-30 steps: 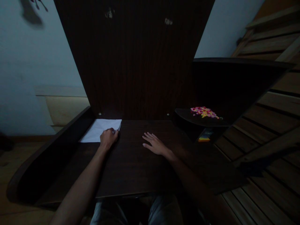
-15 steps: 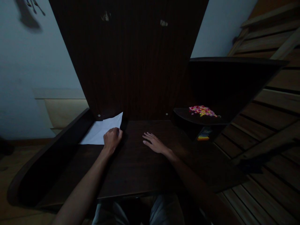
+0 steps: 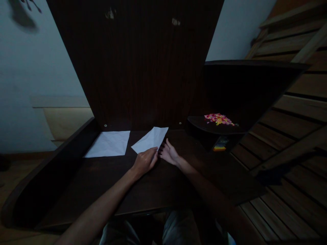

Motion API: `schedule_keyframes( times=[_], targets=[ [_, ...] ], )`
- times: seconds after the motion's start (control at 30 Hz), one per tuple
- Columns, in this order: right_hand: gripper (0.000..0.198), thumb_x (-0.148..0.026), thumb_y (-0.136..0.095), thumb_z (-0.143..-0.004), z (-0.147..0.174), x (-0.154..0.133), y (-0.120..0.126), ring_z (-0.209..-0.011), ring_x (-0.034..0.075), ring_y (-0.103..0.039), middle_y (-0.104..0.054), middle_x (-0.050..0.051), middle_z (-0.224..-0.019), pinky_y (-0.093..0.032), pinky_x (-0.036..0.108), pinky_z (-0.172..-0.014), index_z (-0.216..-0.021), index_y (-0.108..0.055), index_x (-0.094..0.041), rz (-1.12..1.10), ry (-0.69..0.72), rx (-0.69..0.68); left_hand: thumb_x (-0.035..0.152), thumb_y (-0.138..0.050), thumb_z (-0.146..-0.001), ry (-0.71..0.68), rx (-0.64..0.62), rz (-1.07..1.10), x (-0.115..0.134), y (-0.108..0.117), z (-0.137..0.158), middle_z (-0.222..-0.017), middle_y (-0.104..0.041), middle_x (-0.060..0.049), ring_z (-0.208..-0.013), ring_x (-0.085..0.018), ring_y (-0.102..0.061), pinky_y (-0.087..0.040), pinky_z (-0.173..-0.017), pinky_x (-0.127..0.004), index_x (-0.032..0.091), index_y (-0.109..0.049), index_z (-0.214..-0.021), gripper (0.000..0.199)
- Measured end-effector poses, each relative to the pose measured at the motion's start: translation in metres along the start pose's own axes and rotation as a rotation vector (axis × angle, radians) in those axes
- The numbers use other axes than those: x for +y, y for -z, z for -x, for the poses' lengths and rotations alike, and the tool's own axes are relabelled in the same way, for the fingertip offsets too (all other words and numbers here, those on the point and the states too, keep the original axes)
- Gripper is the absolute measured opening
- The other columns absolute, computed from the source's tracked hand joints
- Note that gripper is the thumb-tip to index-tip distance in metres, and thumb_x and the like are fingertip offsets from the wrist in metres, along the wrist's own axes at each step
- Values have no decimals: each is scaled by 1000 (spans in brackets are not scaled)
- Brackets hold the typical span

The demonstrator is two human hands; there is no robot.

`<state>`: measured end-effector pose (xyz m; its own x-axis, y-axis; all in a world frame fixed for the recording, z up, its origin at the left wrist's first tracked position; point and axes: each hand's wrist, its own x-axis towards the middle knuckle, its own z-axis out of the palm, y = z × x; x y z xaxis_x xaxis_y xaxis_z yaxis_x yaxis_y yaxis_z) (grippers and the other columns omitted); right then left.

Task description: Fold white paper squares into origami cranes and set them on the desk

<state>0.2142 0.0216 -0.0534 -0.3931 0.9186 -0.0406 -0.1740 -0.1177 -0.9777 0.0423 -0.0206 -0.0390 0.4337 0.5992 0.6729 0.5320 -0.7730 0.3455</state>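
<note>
A sheet of white paper (image 3: 151, 139) is pinched at its near right edge by my left hand (image 3: 146, 161), in the middle of the dark wooden desk (image 3: 153, 190). The sheet is tilted, its far corner raised. My right hand (image 3: 169, 153) is right beside that edge, thumb up and fingers apart; whether its fingertips touch the paper I cannot tell. More white paper (image 3: 108, 143) lies flat at the desk's left, against the raised side board.
On the small corner shelf (image 3: 196, 124) to the right lies a heap of pink, red and yellow small pieces (image 3: 219, 119). Under it stands a dark item with a yellow-orange base (image 3: 220, 144). A side board (image 3: 51, 177) edges the desk's left; wooden slats (image 3: 288, 122) stand at right.
My left hand has moved right, carrying a sheet of paper from the left pile to the desk's middle. My right hand has turned from palm-down to thumb-up beside the sheet.
</note>
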Motion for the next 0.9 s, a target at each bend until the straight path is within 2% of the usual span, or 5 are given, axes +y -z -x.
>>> schedule_keyframes(
  times=[0.33, 0.43, 0.53, 0.73, 0.9],
  targets=[
    [71, -62, -17, -87, 4, -8, -10, -101, 27, -63, -71, 14, -98, -50, 40, -89, -108, -63, -12, -136, -17, 68, 23, -41, -93, -140, -181, 131, 9, -11, 4, -124, -60, -12, -110, -19, -61, -50, -95, -33, 16, -56, -115, 28],
    [63, -59, -26, -87, 7, -16, -9, -97, 27, -65, -71, 12, -95, -51, 41, -86, -110, -61, -12, -238, -12, 77, 23, -41, -93, -116, -133, 157, 6, -6, 3, -123, -60, -13, -114, -20, -57, -48, -97, -37, 16, -55, -118, 30],
    [55, -54, -33, -87, 10, -20, -8, -92, 27, -67, -72, 10, -90, -52, 41, -84, -109, -61, -13, -309, -19, 108, 23, -42, -91, -72, 41, 106, 2, 2, 0, -121, -61, -13, -118, -24, -53, -43, -101, -44, 16, -57, -113, 27],
    [46, -54, -43, -83, 9, -17, 0, -85, 26, -68, -72, 6, -80, -53, 41, -83, -98, -64, -16, -380, 5, 191, 34, -53, -85, 419, 438, 22, -13, 17, -8, -137, -46, -14, -127, -27, -41, -35, -104, -47, 18, -47, -123, 42],
    [51, -60, -35, -83, 5, -3, 12, -91, 29, -66, -71, 8, -75, -52, 42, -84, -83, -66, -19, -282, 1, 307, 41, -62, -76, 844, 360, 709, -38, 15, -10, -115, -62, -12, -99, -22, -62, -51, -80, -33, 17, -48, -124, 55]
  ],
)
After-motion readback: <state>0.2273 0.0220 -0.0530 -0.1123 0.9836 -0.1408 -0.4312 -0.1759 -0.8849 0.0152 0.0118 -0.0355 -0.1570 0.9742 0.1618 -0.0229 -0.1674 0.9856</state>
